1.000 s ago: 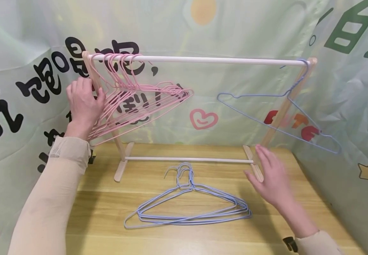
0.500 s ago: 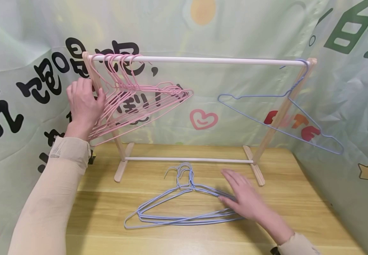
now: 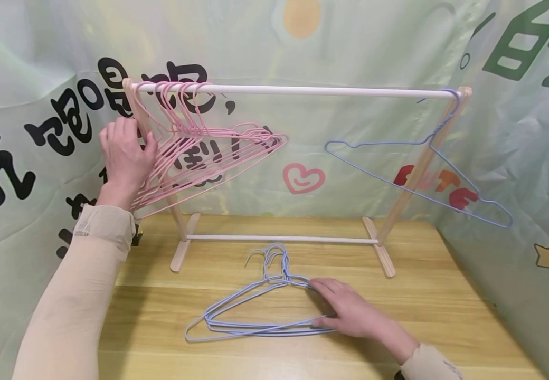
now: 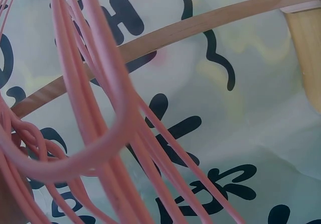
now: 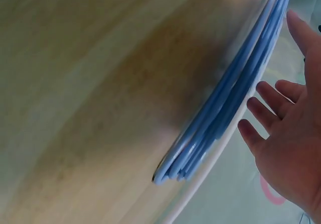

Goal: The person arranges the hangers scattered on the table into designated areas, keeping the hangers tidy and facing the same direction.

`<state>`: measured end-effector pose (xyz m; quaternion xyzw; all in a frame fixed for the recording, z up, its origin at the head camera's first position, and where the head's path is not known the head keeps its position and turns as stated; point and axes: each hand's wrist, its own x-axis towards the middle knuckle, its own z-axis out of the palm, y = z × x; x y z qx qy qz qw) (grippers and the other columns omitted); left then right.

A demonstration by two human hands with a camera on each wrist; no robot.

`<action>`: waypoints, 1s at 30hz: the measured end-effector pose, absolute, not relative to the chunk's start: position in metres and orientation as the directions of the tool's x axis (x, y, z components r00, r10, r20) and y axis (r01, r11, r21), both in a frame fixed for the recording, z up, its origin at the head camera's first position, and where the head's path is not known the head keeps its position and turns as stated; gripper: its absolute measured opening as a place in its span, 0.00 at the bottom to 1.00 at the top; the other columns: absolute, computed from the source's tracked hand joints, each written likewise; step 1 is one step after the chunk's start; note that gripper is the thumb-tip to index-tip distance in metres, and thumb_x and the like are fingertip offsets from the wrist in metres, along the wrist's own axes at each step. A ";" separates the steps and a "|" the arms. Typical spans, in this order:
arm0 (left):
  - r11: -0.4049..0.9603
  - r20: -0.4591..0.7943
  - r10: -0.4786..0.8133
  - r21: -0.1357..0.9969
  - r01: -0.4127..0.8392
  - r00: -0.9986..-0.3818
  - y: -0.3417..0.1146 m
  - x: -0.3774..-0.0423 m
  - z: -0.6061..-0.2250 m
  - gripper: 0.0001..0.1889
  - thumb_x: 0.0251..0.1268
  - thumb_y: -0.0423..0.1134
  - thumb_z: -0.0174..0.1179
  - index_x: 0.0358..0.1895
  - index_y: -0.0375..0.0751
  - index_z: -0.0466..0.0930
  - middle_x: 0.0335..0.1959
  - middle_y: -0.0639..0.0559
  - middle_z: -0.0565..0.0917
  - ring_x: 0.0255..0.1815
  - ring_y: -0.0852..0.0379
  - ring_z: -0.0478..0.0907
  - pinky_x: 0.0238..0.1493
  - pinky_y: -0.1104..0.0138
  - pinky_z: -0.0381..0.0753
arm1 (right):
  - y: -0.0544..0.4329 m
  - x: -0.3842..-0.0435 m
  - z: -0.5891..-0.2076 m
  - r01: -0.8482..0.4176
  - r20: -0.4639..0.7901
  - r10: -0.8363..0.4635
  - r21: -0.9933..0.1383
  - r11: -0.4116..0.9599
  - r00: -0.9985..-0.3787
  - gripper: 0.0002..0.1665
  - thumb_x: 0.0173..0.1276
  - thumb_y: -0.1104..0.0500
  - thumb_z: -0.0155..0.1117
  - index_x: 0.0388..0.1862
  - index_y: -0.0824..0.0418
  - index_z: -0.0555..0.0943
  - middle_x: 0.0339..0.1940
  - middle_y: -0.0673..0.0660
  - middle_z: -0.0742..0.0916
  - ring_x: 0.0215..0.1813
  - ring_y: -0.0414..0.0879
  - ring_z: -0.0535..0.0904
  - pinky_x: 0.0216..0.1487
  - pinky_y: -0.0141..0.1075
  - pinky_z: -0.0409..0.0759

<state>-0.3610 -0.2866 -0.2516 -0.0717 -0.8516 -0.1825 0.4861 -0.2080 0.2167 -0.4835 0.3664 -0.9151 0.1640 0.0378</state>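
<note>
On the table lies a stack of several blue wire hangers (image 3: 255, 322), hooks toward the back. My right hand (image 3: 355, 314) is over the stack's right shoulder, fingers spread apart, holding nothing; the right wrist view shows the fingers (image 5: 263, 113) beside the blue hangers (image 5: 215, 113). My left hand (image 3: 127, 158) grips the left post (image 3: 136, 108) of the clothes rack, its fingers partly hidden. Right beside it, several pink hangers (image 3: 198, 132) hang bunched on the left end of the top bar (image 3: 303, 91). A single blue hanger (image 3: 379, 142) hangs at the bar's right end.
The rack's feet (image 3: 382, 258) and white lower rod (image 3: 274, 238) stand behind the stack on the wooden table (image 3: 236, 361). A printed cloth (image 3: 350, 47) encloses the back and sides.
My right hand has moved left and down from near the rack's right foot to over the blue stack. The left hand keeps its place on the post.
</note>
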 end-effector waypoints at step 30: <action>0.923 0.847 -0.060 0.248 0.294 -0.527 -0.286 -0.359 -0.252 0.14 0.77 0.40 0.54 0.42 0.28 0.72 0.40 0.35 0.72 0.45 0.34 0.65 0.60 0.46 0.60 | 0.211 -0.207 -0.488 -0.678 0.155 -0.667 -0.293 0.674 -0.729 0.51 0.62 0.31 0.73 0.75 0.58 0.74 0.68 0.53 0.77 0.67 0.49 0.74 0.65 0.53 0.76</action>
